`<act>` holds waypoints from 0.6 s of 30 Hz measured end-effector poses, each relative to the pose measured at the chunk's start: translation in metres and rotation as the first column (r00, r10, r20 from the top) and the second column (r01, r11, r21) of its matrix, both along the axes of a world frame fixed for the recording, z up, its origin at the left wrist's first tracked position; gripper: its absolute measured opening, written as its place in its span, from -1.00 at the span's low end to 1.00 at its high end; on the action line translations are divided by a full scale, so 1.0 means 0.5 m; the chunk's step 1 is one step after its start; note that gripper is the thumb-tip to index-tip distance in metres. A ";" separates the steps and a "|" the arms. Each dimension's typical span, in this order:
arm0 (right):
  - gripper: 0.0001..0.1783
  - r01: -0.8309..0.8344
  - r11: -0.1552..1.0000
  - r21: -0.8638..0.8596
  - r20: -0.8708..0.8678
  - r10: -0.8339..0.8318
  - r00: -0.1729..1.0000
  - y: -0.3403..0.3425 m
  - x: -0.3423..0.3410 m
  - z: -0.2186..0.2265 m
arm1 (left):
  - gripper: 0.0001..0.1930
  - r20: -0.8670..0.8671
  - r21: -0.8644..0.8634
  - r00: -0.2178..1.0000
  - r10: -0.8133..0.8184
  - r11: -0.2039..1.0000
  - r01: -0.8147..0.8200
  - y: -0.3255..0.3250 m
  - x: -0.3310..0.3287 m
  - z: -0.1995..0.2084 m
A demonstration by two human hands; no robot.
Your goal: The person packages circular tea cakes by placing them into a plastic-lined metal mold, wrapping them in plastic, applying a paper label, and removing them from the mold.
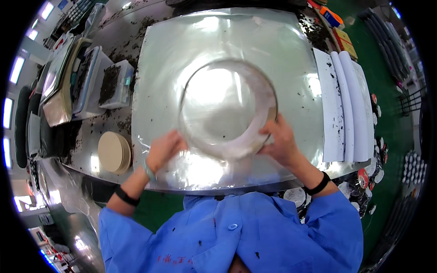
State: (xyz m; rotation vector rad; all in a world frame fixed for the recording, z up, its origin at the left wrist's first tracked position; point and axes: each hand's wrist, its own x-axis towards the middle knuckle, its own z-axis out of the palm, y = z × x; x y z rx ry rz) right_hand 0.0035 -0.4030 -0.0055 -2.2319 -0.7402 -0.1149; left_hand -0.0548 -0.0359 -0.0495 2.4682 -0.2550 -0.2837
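A large round hoop [262, 119] with a thin dark rim and a pale inner band is tilted above a shiny clear sheet [282, 50] spread over the work table. It is smeared by motion, and I cannot tell whether mesh spans its middle. My right hand [281, 142] grips the hoop's lower right side, thumb and fingers around the rim. On the lower left side, my left hand [166, 148] has its fingers curled closed at the rim, somewhat blurred. A few dark flakes are scattered on the sheet.
Left of the sheet stand a stack of round beige discs [112, 152] and a clear plastic box [116, 84] of dark flakes. White paper rolls [350, 104] lie along the right edge. Farther back right is an orange and blue tape dispenser [331, 17]. Lidded containers [364, 179] crowd the lower right.
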 end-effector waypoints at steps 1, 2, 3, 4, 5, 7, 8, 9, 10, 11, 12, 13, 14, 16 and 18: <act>-0.53 -0.157 0.987 0.031 0.107 0.153 0.982 0.014 -0.013 0.001 | -0.87 -0.041 -0.153 0.994 0.103 0.982 -0.109 0.022 0.031 -0.024; -0.57 -0.235 0.970 0.064 -0.020 0.237 0.971 0.031 -0.034 0.015 | -0.85 0.122 -0.201 0.980 0.157 0.971 -0.130 0.015 0.080 -0.003; -0.61 -0.292 0.951 0.102 -0.150 0.305 0.941 0.048 -0.056 0.030 | -0.84 0.282 -0.256 0.937 0.207 0.957 -0.134 0.000 0.130 0.036; -0.65 -0.331 0.932 0.147 -0.275 0.360 0.892 0.064 -0.078 0.045 | -0.81 0.179 -0.457 0.963 0.204 0.884 -0.102 -0.006 0.174 0.084; -0.68 -0.466 0.877 -0.112 0.240 0.479 0.844 0.076 -0.079 0.035 | -0.79 0.078 -0.635 0.980 0.181 0.767 -0.091 -0.011 0.201 0.141; -0.67 -0.216 0.950 0.224 -0.358 0.286 0.889 0.077 -0.057 -0.059 | -0.81 -0.072 -0.688 0.996 -0.053 0.725 -0.011 -0.015 0.221 0.276; -0.65 -0.160 0.986 0.048 -0.208 0.167 0.964 0.086 -0.028 -0.037 | -0.85 -0.105 -0.682 0.979 -0.176 0.729 0.058 0.009 0.215 0.300; -0.63 -0.054 0.991 -0.120 -0.041 0.049 0.998 0.095 0.000 -0.016 | -0.85 -0.231 -0.636 0.933 -0.275 0.768 0.069 0.022 0.206 0.310; -0.52 -0.068 0.994 0.085 -0.196 0.083 0.977 0.075 0.059 -0.065 | -0.86 -0.357 -0.589 0.860 -0.365 0.802 0.096 0.028 0.199 0.318; -0.37 -0.030 0.959 0.283 -0.332 0.127 0.935 0.051 0.117 -0.113 | -0.87 -0.475 -0.552 0.757 -0.449 0.822 0.140 0.030 0.199 0.317; -0.29 -0.082 0.943 0.323 -0.256 0.170 0.952 0.040 0.139 -0.120 | -0.87 -0.575 -0.558 0.688 -0.442 0.827 0.065 0.021 0.199 0.280; -0.20 -0.133 0.924 0.358 -0.177 0.207 0.962 0.026 0.158 -0.127 | -0.85 -0.607 -0.507 0.643 -0.466 0.851 0.138 0.013 0.205 0.236; -0.14 -0.109 0.978 0.178 -0.075 0.124 0.989 0.042 0.148 -0.098 | -0.81 -0.650 -0.440 0.607 -0.457 0.878 0.190 0.014 0.197 0.196; -0.01 -0.096 0.921 -0.378 0.082 0.137 0.987 0.062 0.057 -0.121 | -0.79 -0.752 -0.440 0.523 -0.402 0.896 0.058 0.026 0.172 0.095; -0.10 -0.301 0.668 -0.680 -0.025 0.390 0.921 0.029 -0.077 -0.137 | -0.75 -0.738 -0.422 0.522 -0.428 0.896 0.139 0.015 0.154 0.050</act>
